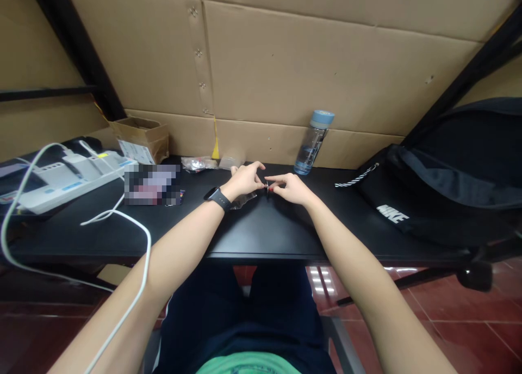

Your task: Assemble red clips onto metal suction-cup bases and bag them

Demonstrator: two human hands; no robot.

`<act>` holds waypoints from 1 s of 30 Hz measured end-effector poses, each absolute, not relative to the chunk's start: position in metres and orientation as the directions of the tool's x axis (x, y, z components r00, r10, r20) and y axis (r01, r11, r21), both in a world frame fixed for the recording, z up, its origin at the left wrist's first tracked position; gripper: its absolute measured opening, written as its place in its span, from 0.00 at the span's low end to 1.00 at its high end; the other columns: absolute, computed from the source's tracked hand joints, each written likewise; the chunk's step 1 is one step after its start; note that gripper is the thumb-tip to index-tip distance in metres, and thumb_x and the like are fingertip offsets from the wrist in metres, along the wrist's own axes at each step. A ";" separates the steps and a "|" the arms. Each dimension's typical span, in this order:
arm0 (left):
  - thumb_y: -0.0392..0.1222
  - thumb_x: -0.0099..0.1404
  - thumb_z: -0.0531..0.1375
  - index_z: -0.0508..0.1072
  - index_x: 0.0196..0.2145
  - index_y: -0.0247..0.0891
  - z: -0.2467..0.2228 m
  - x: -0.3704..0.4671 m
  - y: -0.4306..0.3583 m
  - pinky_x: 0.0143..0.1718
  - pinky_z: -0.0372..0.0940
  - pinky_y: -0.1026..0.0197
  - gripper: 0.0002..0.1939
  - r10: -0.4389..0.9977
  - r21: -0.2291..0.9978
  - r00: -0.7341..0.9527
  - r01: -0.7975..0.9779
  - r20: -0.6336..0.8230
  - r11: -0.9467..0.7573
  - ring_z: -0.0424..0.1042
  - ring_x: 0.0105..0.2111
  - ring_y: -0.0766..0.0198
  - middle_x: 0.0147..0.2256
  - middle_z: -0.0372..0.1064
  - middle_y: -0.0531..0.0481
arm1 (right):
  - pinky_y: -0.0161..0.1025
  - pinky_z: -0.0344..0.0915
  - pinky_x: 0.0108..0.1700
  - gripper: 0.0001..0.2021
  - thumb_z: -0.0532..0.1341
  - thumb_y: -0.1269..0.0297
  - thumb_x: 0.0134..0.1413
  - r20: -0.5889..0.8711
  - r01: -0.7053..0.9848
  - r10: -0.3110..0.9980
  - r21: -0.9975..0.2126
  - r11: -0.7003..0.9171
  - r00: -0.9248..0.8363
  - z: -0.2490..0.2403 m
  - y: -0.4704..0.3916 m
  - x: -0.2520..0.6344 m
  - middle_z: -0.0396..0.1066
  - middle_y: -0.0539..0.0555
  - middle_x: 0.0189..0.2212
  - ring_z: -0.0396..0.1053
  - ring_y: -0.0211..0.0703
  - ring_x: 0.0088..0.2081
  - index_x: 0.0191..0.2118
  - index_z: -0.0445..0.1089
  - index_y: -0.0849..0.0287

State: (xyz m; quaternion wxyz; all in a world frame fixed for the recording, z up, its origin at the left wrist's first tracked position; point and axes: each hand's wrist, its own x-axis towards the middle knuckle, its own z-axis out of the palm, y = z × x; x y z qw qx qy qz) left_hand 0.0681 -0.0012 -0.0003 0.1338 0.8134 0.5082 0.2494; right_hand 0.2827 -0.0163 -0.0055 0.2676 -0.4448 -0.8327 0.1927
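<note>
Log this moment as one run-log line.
left hand: pinching small metal part | right hand: pinching same part | under left hand: clear plastic bag | surface: black desk | behind: water bottle

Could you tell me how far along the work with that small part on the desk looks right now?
Done: a clear plastic bag lies by the left wrist, its contents unclear. In hand: left hand and right hand pinch a tiny part between fingertips. Left: another clear packet sits behind them, apparently untouched.

Just beyond the hands a clear water bottle (314,143) stands on the black worktop (261,232). Farther right lies a black backpack (452,184); far left, a white power strip (69,178) and an open cardboard box (142,137).
</note>
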 end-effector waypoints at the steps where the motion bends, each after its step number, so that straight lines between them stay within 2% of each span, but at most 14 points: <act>1: 0.44 0.59 0.68 0.69 0.53 0.46 0.000 0.068 -0.001 0.50 0.50 0.52 0.25 0.894 0.472 0.359 0.760 0.268 -0.446 0.78 0.44 0.54 0.35 0.82 0.55 | 0.43 0.69 0.58 0.23 0.63 0.71 0.55 0.262 0.637 0.839 -0.555 0.535 -0.476 -0.004 -0.018 0.284 0.83 0.51 0.40 0.80 0.48 0.47 0.58 0.76 0.55; 7: 0.44 0.59 0.67 0.68 0.54 0.46 0.001 0.068 -0.002 0.50 0.51 0.51 0.26 0.893 0.477 0.367 0.755 0.262 -0.450 0.78 0.45 0.54 0.36 0.82 0.54 | 0.46 0.68 0.58 0.33 0.75 0.58 0.46 0.228 0.634 0.839 -0.567 0.527 -0.493 -0.003 -0.019 0.284 0.83 0.54 0.42 0.80 0.51 0.48 0.60 0.73 0.55; 15: 0.43 0.59 0.66 0.67 0.55 0.47 0.001 0.066 -0.003 0.52 0.52 0.50 0.27 0.878 0.488 0.408 0.730 0.251 -0.479 0.78 0.46 0.54 0.37 0.83 0.54 | 0.41 0.71 0.50 0.24 0.75 0.59 0.48 0.317 0.607 0.828 -0.568 0.556 -0.462 -0.014 -0.010 0.285 0.82 0.52 0.40 0.79 0.45 0.42 0.53 0.78 0.53; 20: 0.43 0.60 0.66 0.66 0.56 0.47 0.002 0.068 -0.004 0.54 0.54 0.49 0.27 0.885 0.487 0.408 0.740 0.224 -0.464 0.78 0.47 0.54 0.38 0.83 0.53 | 0.43 0.70 0.55 0.23 0.75 0.62 0.47 0.360 0.507 0.811 -0.643 0.574 -0.462 -0.018 -0.007 0.283 0.81 0.54 0.46 0.78 0.47 0.48 0.51 0.78 0.55; 23: 0.46 0.63 0.63 0.67 0.57 0.46 0.010 0.061 -0.003 0.53 0.58 0.51 0.25 0.868 0.473 0.451 0.731 0.208 -0.493 0.77 0.47 0.55 0.41 0.82 0.52 | 0.44 0.70 0.56 0.22 0.74 0.64 0.46 0.360 0.465 0.810 -0.680 0.567 -0.462 -0.021 -0.006 0.280 0.81 0.56 0.46 0.78 0.47 0.48 0.50 0.78 0.57; 27: 0.49 0.72 0.54 0.72 0.54 0.45 0.032 0.035 -0.008 0.51 0.63 0.58 0.17 0.822 0.447 0.448 0.691 0.352 -0.568 0.75 0.50 0.59 0.52 0.77 0.49 | 0.43 0.72 0.54 0.22 0.75 0.65 0.44 0.371 0.455 0.817 -0.692 0.560 -0.441 -0.024 -0.004 0.278 0.81 0.56 0.43 0.79 0.46 0.46 0.48 0.77 0.59; 29: 0.49 0.73 0.52 0.75 0.50 0.43 0.038 0.020 -0.019 0.50 0.65 0.58 0.17 0.833 0.399 0.377 0.747 0.404 -0.532 0.75 0.49 0.58 0.50 0.77 0.48 | 0.42 0.72 0.53 0.22 0.74 0.65 0.44 0.394 0.447 0.817 -0.694 0.564 -0.420 -0.023 -0.004 0.279 0.81 0.56 0.42 0.79 0.46 0.45 0.47 0.77 0.60; 30: 0.50 0.72 0.52 0.76 0.49 0.43 0.038 0.014 -0.027 0.50 0.65 0.58 0.16 0.850 0.358 0.369 0.789 0.375 -0.500 0.75 0.47 0.56 0.48 0.78 0.47 | 0.42 0.72 0.53 0.21 0.73 0.65 0.44 0.407 0.439 0.815 -0.695 0.569 -0.413 -0.022 -0.004 0.280 0.81 0.56 0.42 0.79 0.45 0.45 0.48 0.77 0.60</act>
